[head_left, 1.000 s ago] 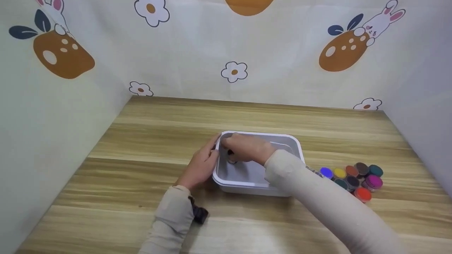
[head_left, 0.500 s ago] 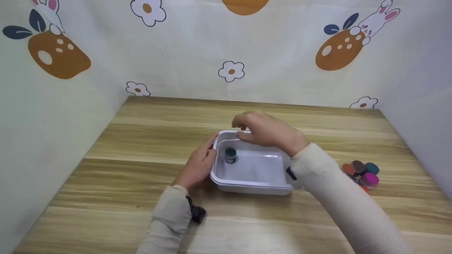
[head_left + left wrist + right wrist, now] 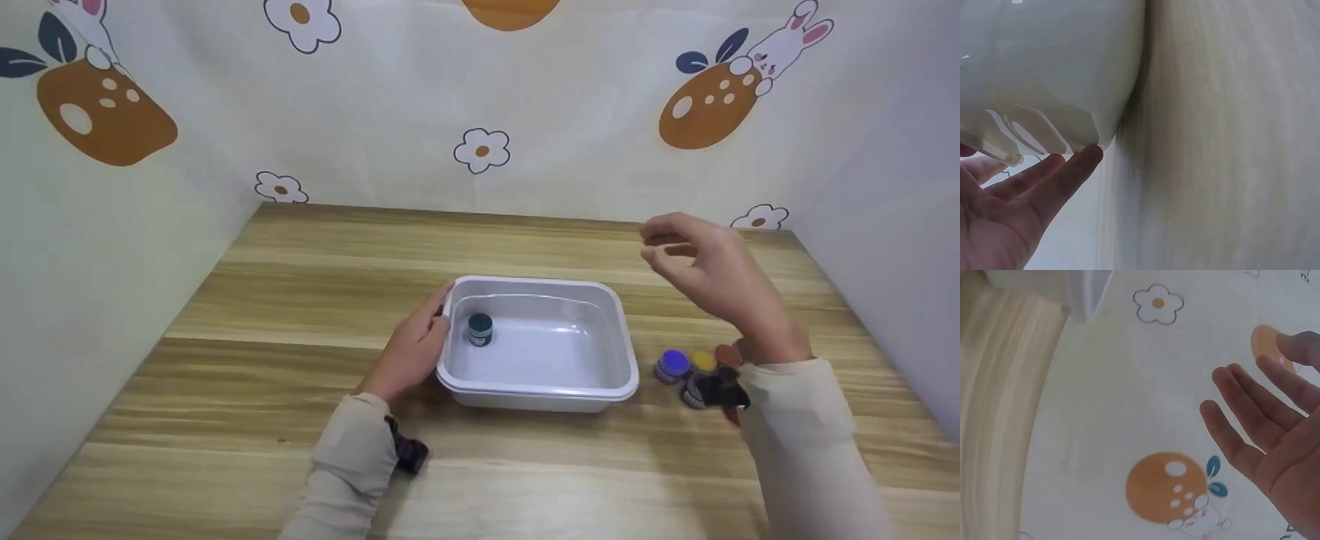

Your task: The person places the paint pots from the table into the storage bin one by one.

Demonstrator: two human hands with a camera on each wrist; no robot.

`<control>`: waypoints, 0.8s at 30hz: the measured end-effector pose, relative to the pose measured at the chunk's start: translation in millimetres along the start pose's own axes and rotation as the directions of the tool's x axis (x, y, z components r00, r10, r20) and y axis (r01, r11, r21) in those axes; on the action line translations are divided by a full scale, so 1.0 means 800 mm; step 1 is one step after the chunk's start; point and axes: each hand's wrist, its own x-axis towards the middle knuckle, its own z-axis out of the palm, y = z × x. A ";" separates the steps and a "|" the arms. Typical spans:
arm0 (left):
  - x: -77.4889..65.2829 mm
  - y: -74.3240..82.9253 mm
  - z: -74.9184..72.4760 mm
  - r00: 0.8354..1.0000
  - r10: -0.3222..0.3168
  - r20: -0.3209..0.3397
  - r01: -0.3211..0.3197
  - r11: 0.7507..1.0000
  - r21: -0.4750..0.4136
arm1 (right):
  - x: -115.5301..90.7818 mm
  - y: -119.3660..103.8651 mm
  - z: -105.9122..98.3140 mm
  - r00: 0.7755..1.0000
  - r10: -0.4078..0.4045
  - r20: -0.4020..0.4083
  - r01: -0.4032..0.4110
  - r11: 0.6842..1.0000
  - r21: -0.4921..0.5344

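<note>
A white plastic basin (image 3: 555,360) stands on the table in the head view. Inside it, by the left wall, a small jar with a dark green lid (image 3: 480,330) stands upright. My left hand (image 3: 409,349) rests against the basin's left side; in the left wrist view its extended fingertips (image 3: 1092,153) touch the outer wall. To the right of the basin my right hand (image 3: 716,274) is raised above the table, holding nothing. Its fingers are loosely bent and spread in the right wrist view. Below that hand, a jar with a blue lid (image 3: 673,362) belongs to a cluster of small jars.
Jars with yellow (image 3: 703,361) and orange-red (image 3: 726,355) lids stand in the same cluster, partly hidden by my right wrist and its black camera (image 3: 724,388). A patterned cloth wall (image 3: 390,135) closes off the table's back, with pale walls on both sides.
My right hand has come out of the basin, leaving the green-lidded jar inside, and has moved right to above the jar cluster. The left hand has stayed at the basin's side.
</note>
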 end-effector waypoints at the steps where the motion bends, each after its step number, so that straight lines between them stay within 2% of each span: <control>1: 0.000 0.000 0.000 1.000 -0.001 0.001 0.001 1.000 -0.001 | -0.008 0.010 -0.003 0.999 0.033 -0.014 -0.033 0.999 -0.002; 6: 0.001 0.001 0.001 1.000 0.010 -0.004 -0.010 1.000 -0.010 | -0.045 0.059 -0.015 0.977 0.206 -0.048 -0.204 0.978 0.043; 9: 0.002 0.000 0.002 1.000 0.014 0.006 -0.014 1.000 -0.013 | -0.068 0.089 -0.024 0.957 0.279 -0.082 -0.276 0.960 0.054; 12: 0.002 0.001 0.003 1.000 0.007 0.016 -0.007 1.000 -0.008 | -0.089 0.115 -0.036 0.928 0.363 -0.083 -0.363 0.932 0.020; 16: 0.002 0.002 0.001 1.000 -0.012 0.020 0.012 1.000 0.006 | -0.109 0.142 -0.047 0.898 0.439 -0.028 -0.440 0.898 -0.031; 24: 0.002 0.000 0.000 0.998 -0.043 0.045 0.042 0.999 0.014 | -0.137 0.179 -0.052 0.859 0.499 0.116 -0.491 0.866 -0.089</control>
